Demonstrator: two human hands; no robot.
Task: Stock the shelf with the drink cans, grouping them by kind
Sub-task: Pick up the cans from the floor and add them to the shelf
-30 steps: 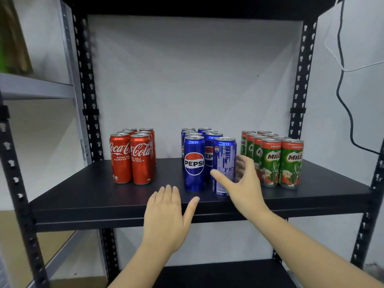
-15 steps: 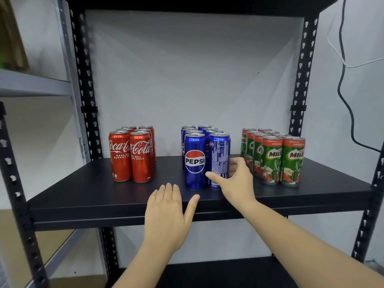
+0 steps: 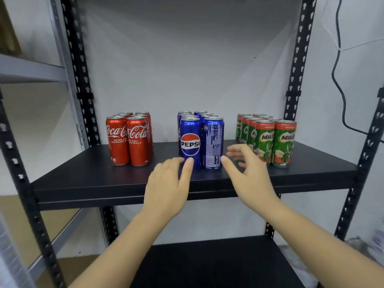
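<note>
Three groups of cans stand on the black shelf board: red Coca-Cola cans at the left, blue Pepsi cans in the middle, green Milo cans at the right. The front right Pepsi can stands with its label text facing me. My left hand lies flat at the shelf's front edge, its thumb tip against the base of the front left Pepsi can. My right hand hovers with spread fingers just right of the front right Pepsi can, holding nothing.
Black perforated uprights frame the shelf. A lower black shelf board lies below my arms. A grey rack stands at the left and a black cable hangs on the wall at the right.
My right hand has let go of the front right Pepsi can and drawn back to its right. My left hand has slid forward toward the Pepsi cans.
</note>
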